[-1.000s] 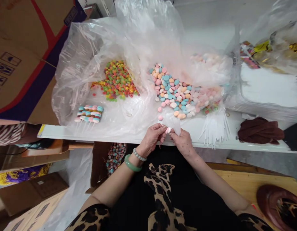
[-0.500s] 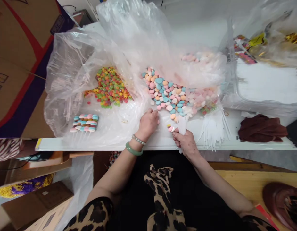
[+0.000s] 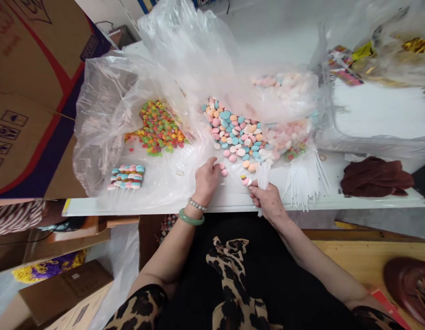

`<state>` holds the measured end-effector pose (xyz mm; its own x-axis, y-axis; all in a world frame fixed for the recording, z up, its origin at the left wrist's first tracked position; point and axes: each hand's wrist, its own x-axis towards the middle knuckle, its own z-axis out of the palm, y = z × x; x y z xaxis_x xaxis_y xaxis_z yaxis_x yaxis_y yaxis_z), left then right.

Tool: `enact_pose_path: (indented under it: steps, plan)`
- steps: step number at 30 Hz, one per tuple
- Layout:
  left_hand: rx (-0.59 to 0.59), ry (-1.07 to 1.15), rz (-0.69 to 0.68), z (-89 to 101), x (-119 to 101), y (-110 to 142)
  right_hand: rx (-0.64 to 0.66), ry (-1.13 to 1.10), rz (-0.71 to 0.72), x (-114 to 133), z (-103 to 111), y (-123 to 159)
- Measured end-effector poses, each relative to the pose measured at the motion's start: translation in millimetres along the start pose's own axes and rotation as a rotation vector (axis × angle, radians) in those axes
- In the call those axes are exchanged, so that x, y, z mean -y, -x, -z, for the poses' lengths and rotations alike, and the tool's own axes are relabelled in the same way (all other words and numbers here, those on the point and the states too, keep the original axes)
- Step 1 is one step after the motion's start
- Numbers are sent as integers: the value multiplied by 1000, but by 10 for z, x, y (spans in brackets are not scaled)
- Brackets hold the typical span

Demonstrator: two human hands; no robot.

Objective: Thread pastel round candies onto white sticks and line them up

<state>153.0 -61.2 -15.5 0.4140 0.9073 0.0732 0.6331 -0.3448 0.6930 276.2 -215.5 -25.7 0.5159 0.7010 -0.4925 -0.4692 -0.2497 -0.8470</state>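
Note:
My right hand [image 3: 269,200] is closed around a bundle of white sticks [image 3: 263,176]. From its fingertips, pointing left, sticks out a short row of candies [image 3: 246,180] in yellow, brown, pink and white, apparently on a stick. My left hand [image 3: 206,181], palm side down with curled fingers, is at a few pink candies [image 3: 224,173] by its fingertips; its grip is partly hidden. Just beyond both hands spreads a heap of pastel button-shaped candies [image 3: 234,133] on clear plastic. Finished-looking candy skewers [image 3: 127,177] lie side by side at the left.
Ring-shaped gummies [image 3: 160,128] are piled inside an open plastic bag [image 3: 102,91]. More white sticks [image 3: 305,181] fan out at right, beside a brown cloth [image 3: 375,178] and a plastic-wrapped white stack [image 3: 380,110]. A large carton [image 3: 30,101] borders the table's left.
My left hand has shifted slightly left and turned, and pink candies now show beside its fingers. My right hand keeps its hold almost in place. The view has shifted a little.

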Motion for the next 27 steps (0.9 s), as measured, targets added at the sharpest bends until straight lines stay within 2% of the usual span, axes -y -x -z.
enact_pose_path:
  steps: [2,5,7,11,15,19,21,24,27]
  plan:
    - [19,-70,-79,-6,-29,73,2,-10,4,-7,7,1]
    - [191,-230,-153,-18,-57,178,4,-14,24,-12,12,8]
    - [241,-302,-167,-29,-53,239,3,-13,25,-7,10,14]
    - [186,-263,-171,-29,-31,308,0,-25,9,2,4,20]
    - [77,-173,-203,-13,-97,238,8,-23,10,-14,0,8]
    - [208,-47,-320,-14,-187,113,-14,-31,28,-24,-2,5]
    - [205,24,-238,-15,-193,70,-23,-45,35,-21,2,9]
    - [131,59,-48,-14,-156,18,-25,-63,38,-18,8,12]
    - [94,64,-14,-23,-116,-12,-28,-64,34,-21,8,11]
